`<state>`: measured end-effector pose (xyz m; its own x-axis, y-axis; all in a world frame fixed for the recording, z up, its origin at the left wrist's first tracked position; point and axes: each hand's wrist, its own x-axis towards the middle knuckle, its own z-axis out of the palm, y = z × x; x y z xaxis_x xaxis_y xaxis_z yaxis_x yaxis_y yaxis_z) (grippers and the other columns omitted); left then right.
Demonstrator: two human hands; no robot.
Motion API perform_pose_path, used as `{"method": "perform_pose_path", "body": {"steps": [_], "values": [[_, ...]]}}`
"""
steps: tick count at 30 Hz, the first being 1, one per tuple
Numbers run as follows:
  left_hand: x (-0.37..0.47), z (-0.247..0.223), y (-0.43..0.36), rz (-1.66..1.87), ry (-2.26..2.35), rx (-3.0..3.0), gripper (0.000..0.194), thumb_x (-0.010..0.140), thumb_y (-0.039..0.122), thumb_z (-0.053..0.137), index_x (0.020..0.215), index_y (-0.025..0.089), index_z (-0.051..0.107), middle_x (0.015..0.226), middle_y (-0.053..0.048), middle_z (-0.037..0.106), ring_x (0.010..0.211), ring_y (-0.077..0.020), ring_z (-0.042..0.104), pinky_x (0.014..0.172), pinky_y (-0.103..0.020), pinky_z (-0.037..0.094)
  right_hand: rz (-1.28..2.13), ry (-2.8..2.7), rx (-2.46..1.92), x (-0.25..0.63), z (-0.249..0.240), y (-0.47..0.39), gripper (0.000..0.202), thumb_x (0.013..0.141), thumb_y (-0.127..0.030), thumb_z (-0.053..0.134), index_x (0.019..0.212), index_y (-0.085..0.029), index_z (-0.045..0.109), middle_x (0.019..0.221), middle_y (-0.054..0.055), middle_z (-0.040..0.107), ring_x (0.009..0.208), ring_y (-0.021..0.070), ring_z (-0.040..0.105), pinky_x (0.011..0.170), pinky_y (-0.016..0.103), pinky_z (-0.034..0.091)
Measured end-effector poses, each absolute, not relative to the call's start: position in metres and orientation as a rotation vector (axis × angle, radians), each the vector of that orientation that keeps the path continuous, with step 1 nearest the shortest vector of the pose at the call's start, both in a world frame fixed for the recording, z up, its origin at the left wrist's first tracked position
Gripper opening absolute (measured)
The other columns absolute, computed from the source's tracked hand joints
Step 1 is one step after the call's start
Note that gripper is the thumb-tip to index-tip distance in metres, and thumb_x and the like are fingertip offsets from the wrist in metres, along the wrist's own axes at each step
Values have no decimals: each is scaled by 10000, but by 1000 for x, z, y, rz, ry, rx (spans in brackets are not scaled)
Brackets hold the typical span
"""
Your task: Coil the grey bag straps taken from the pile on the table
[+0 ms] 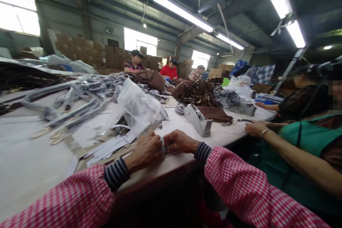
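My left hand (149, 148) and my right hand (179, 141) meet at the table's near edge, fingers closed. Between them shows a small greyish-blue piece (162, 145), mostly covered by the fingers, so its kind is unclear. A grey tape dispenser (196, 118) stands just beyond my right hand. To the left of my left hand lie loose white paper strips (108, 150) on brown card. Behind these rests a crumpled clear plastic bag (141, 105). Plastic-wrapped straps (80, 105) with gold-coloured metal clips are heaped farther left.
Brown bags (196, 91) with gold-coloured hardware are piled mid-table, and a flat brown pouch (215, 114) lies behind the dispenser. At right, close by, a co-worker in a green vest (307, 139) handles a dark strap (244, 120). Other people sit across the white table (32, 156).
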<state>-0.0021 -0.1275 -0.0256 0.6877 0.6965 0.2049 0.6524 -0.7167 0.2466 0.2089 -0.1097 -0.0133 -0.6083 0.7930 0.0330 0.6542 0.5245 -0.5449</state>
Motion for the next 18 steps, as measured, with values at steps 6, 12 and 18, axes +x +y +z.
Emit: {"method": "perform_pose_path", "body": {"steps": [6,12,18], "values": [[14,-39,-135,498,1335,2729,184,919,281,586,886,148,709,976,-125,715,1046,-332,567,814,-467,426,625,-2561,-1229,205,-12,-111,43,755,-107,699,780,-139,715,672,-42,611,654,125,520,602,203,363],[18,-56,-140,625,1350,2745,229,947,277,551,1036,130,701,1110,-171,685,1122,-361,531,883,-549,440,521,-2747,-1301,189,29,-102,78,734,-84,720,733,-150,760,615,-26,638,597,127,550,588,227,348],[26,-77,-138,739,1403,2676,429,841,209,596,1249,83,644,1312,-229,625,1261,-411,492,1038,-622,403,5,-2784,-1217,121,51,-100,135,929,-192,644,915,-155,773,863,71,740,800,189,652,708,279,402]]}}
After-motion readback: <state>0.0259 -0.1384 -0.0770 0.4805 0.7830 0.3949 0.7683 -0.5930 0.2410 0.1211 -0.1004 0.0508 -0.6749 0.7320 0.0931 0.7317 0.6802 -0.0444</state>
